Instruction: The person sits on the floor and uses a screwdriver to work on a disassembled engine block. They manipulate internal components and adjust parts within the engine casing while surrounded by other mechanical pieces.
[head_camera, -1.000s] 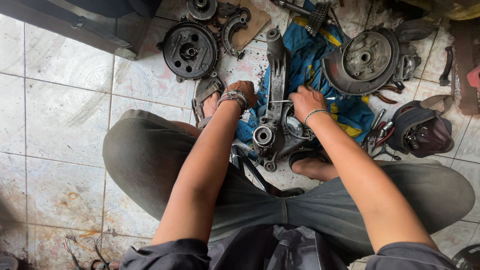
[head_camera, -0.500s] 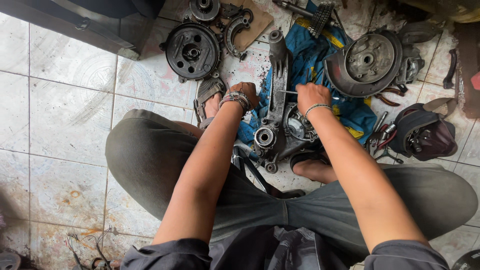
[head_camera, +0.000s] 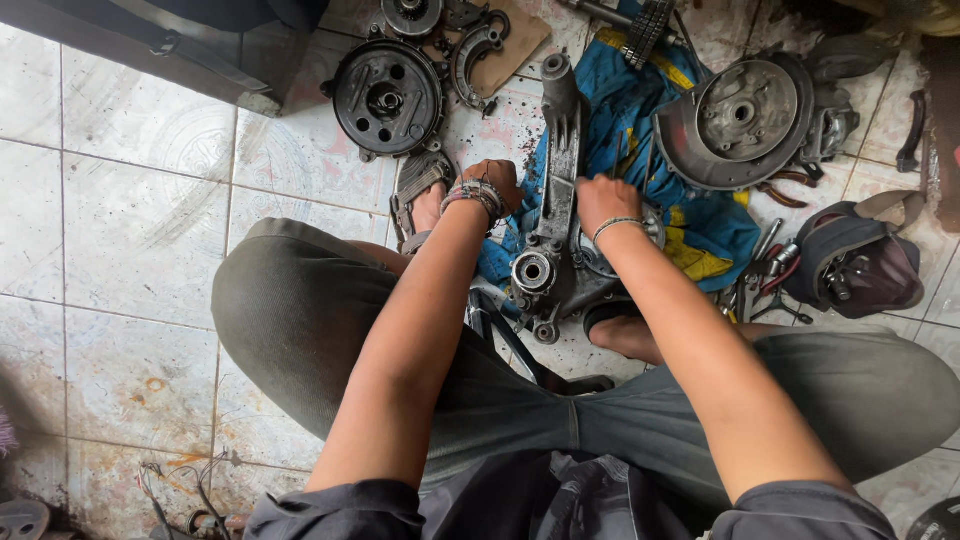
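Both hands slid up: left hand (head_camera: 492, 183), right hand (head_camera: 603, 200) clasp engine casing (head_camera: 557, 215); tiled floor (head_camera: 120, 230)

- The floor (head_camera: 130, 230) is laid with pale, worn square tiles, stained and marked with dark grout lines.
- A dark metal frame (head_camera: 150, 50) is seen along the top left edge.
- Rust-coloured spots (head_camera: 155, 385) are scattered over the lower left tiles.
- The scene is lit by soft, even daylight.

Head camera, looking steeply down

It sits close above the person's arms and knees, facing the tiled floor (head_camera: 120, 250); the far edge seems cropped.
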